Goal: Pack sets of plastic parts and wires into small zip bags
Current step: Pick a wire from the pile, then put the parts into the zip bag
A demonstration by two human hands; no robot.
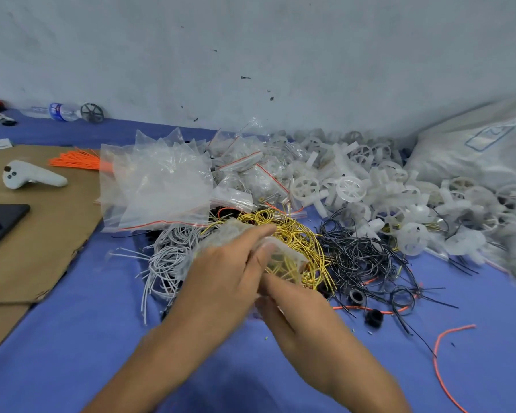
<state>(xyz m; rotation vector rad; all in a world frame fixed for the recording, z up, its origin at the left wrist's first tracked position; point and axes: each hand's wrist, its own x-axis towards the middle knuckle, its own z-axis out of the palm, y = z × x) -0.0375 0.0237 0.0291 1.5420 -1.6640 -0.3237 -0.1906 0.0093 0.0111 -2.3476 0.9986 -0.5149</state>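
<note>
Blue-clothed table (72,338), pale wall (251,40): a small zip bag (286,257) sits over the yellow wire pile (295,231), pinched in your left hand (221,272). Your right hand (304,317) meets its lower edge, grip blurred beyond telling. Light, limp, slippery film, likely best held by the stiffer zip rim.

Wire piles (304,242) crowd centre; blue cloth (72,338) bare nearer.

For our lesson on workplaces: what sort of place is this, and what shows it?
Probably a small hand-packing workshop: a heap of white plastic wheels, loose piles of wires, and a stack of empty zip bags.
</note>
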